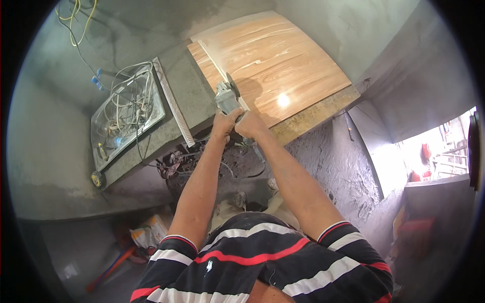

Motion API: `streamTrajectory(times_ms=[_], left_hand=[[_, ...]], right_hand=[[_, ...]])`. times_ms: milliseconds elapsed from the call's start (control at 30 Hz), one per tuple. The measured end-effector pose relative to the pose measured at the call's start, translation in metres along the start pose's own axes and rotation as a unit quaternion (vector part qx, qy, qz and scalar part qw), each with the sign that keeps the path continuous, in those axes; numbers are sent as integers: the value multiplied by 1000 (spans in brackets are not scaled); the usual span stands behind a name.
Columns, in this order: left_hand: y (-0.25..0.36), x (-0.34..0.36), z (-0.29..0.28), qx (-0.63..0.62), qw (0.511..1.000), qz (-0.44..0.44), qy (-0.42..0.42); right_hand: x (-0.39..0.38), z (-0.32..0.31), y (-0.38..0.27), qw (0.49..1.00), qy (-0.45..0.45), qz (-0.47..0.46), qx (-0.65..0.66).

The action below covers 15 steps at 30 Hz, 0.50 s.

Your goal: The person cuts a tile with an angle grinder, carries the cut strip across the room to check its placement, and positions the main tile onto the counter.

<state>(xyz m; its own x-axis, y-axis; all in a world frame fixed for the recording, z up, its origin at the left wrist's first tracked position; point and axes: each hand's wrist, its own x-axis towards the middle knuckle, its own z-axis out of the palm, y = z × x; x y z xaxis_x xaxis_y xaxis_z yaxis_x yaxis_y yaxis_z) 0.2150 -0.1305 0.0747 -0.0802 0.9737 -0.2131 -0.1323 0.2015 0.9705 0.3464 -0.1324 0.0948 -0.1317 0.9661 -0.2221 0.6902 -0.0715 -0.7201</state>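
Both my hands are closed round an angle grinder (227, 98) at the near left part of a wood-patterned tile (283, 55). My left hand (225, 122) wraps the left side of its grey body. My right hand (251, 125) grips the rear, with the handle end showing below it. The thin disc (233, 86) stands on edge at the tile, where a pale line (212, 58) runs up from the tool near the left edge. Whether the disc touches or spins I cannot tell. The tile lies flat and shiny on a slab.
A metal sink basin (160, 103) filled with tangled cables stands on the grey counter (184, 70) at left, beside a narrow patterned strip (174, 103). Yellow cable (91, 20) hangs at upper left. Cords and debris lie below the counter edge; a pale panel (371, 146) leans at right.
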Motion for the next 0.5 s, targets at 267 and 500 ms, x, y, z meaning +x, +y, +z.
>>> streamTrajectory(times_ms=[267,500], left_hand=[[3,-6,5,-3,999,-9,41],[4,-5,3,21,999,-41,28]], right_hand=[[-3,-6,-2,999,-36,-8,20],[0,1,4,999,-2,-23,-22]])
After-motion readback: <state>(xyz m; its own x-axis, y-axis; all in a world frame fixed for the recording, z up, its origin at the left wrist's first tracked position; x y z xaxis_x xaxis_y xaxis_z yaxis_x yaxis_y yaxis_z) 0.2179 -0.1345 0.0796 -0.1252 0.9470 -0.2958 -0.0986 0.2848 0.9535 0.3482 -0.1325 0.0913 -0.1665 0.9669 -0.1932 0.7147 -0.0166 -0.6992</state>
